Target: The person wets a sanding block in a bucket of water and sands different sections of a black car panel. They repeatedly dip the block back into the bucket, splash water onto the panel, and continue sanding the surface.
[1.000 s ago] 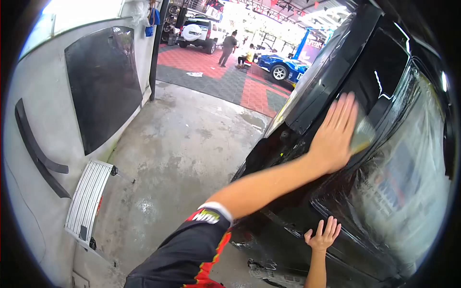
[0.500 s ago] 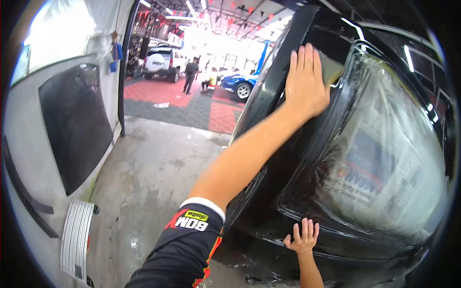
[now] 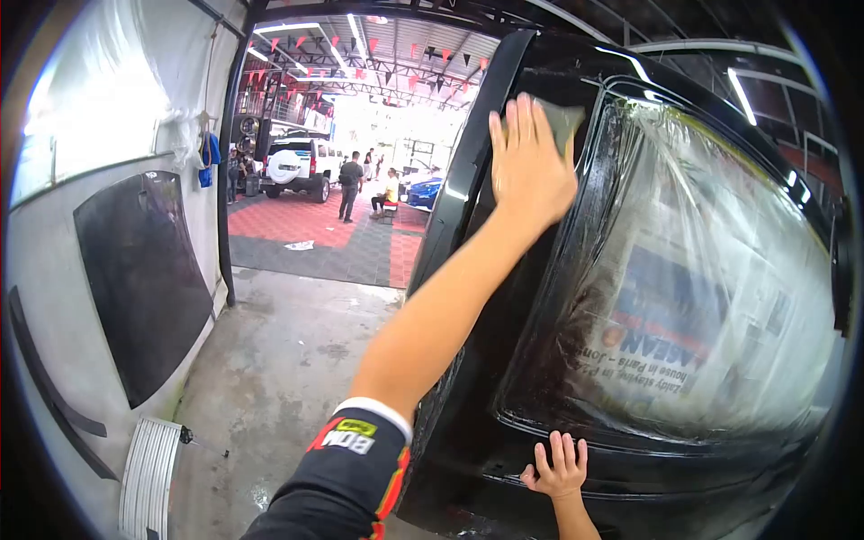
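My left hand (image 3: 533, 171) lies flat on the upper part of a glossy black vehicle body (image 3: 486, 360), beside the window frame. Under its fingers and thumb it grips a thin grey-green sheet (image 3: 564, 124) that looks like wet sandpaper; most of the sheet is hidden. Lower down, my right hand (image 3: 560, 466) rests with its fingers spread on the black panel below the window, holding nothing. Newspaper and clear plastic film (image 3: 684, 297) cover the window opening. The black surface shines as if wet.
A dark curved panel (image 3: 144, 279) leans on the left wall, near a slatted metal step (image 3: 148, 477) on the concrete floor. Beyond the doorway are a white SUV (image 3: 301, 166), a standing person (image 3: 350, 186), a seated person (image 3: 387, 193) and a blue car (image 3: 421, 193).
The view has shifted, so the vehicle and background sit differently. My left hand still presses the sheet on the black body; my right hand stays on the lower panel.
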